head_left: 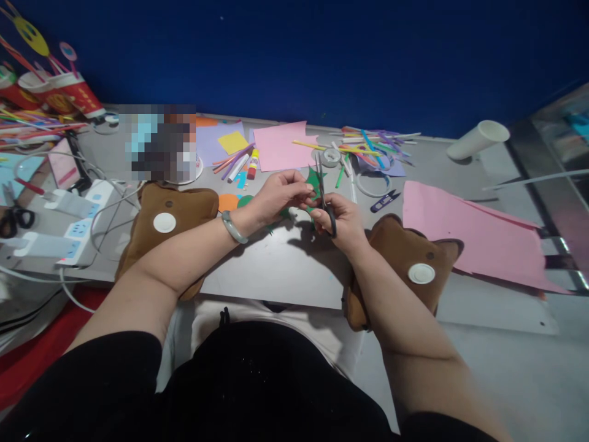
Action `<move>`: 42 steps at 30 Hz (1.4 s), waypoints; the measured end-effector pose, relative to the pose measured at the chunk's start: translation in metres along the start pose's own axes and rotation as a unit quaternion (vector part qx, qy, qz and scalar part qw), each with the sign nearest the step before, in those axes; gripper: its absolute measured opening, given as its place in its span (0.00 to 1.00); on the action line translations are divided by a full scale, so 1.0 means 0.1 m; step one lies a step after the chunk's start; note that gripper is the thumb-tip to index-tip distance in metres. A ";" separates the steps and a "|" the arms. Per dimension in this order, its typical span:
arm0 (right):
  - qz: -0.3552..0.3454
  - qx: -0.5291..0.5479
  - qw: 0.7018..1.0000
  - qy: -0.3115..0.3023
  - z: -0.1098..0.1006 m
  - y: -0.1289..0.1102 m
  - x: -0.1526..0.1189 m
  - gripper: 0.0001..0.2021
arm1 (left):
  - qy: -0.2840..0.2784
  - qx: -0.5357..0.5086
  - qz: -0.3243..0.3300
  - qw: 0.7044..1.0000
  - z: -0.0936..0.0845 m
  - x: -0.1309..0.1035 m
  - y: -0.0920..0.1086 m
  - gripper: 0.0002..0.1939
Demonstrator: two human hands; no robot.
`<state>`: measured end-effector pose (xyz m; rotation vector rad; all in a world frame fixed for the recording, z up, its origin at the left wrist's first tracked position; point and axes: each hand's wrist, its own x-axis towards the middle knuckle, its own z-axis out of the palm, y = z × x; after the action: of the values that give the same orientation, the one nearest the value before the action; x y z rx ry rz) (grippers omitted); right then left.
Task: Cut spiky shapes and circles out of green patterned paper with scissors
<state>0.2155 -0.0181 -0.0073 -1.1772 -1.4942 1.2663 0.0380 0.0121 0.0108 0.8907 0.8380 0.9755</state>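
Observation:
Over the middle of the grey table [271, 270], my left hand [283, 196], below a jade-coloured bangle [234, 227], pinches a piece of green paper [315, 179]. My right hand [339, 222] is closed round the black handles of a pair of scissors [321, 184], whose blades point away from me beside the green paper. Further green scraps show beneath my fingers, partly hidden. An orange paper circle [228, 202] and a green circle [245, 201] lie to the left of my left hand.
Brown cushions [172, 205] [405, 252] lie under both forearms. Behind are pink paper [280, 147], a glue stick [253, 164], tape [330, 158] and pipe cleaners [368, 144]. A power strip [87, 227] stands left; snips [384, 201] and a white tube [478, 141] are right.

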 end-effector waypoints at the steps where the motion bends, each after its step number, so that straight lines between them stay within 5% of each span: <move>1: 0.000 -0.001 1.000 -0.001 0.00 0.00 0.00 0.31 | 0.000 -0.001 0.001 1.000 0.00 0.00 0.00 0.16; 42: 0.010 0.021 0.999 -0.041 -0.03 0.13 0.10 0.31 | 0.012 0.055 -0.024 0.998 -0.06 0.03 0.07 0.15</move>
<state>0.2185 -0.0070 -0.0198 -1.1270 -1.5108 1.3667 0.0310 0.0184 0.0142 0.9498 0.9356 0.9065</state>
